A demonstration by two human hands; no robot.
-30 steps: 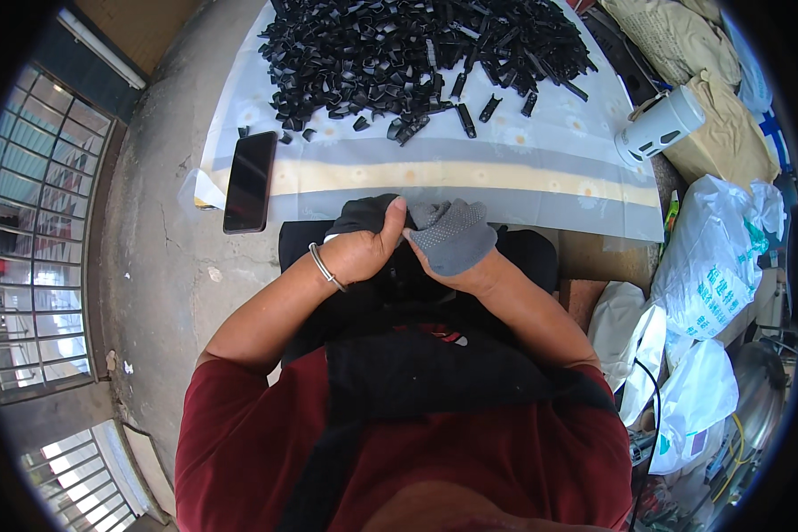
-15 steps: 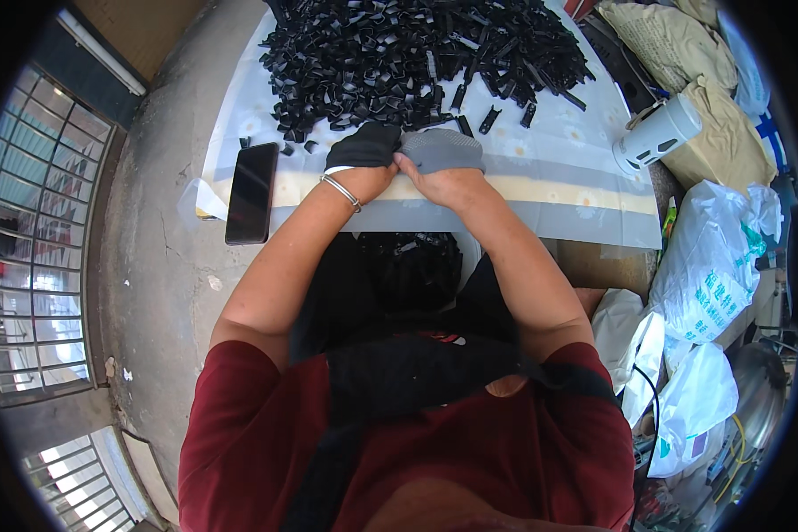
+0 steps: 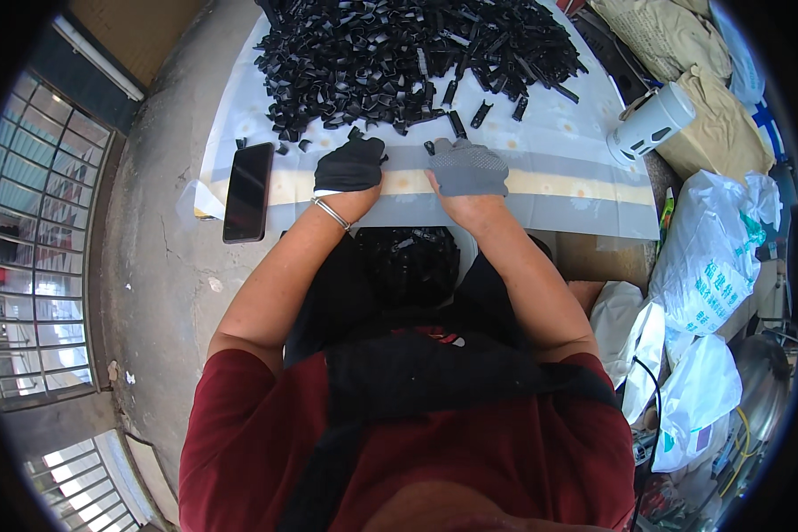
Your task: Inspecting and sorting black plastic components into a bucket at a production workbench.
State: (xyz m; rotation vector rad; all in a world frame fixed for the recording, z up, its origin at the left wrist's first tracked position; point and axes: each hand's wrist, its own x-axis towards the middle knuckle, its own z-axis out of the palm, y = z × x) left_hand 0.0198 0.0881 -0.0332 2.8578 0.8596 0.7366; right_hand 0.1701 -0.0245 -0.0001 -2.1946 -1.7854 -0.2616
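Observation:
My left hand (image 3: 349, 168), in a black glove with bare skin at the thumb and wrist, is curled closed over the near part of the table. A dark bit shows by its thumb, too small to make out. My right hand (image 3: 468, 169), in a grey textured glove, is also closed, a small black plastic part (image 3: 429, 148) at its fingertips. The hands are apart. Just beyond them spreads a big heap of black plastic parts (image 3: 355, 71), curved short pieces on the left and longer clips on the right. A few loose clips (image 3: 481, 114) lie at its near edge.
A phone (image 3: 248, 192) lies at the table's left edge. A white tumbler (image 3: 652, 123) stands at the right. Below the front edge, a container (image 3: 467, 257) of black parts sits between my legs. Plastic bags (image 3: 705, 257) and sacks (image 3: 727, 124) crowd the right side.
My hands were together at the thumbs; now they have separated, the left moving slightly left and the right moving right. Both have come slightly nearer.

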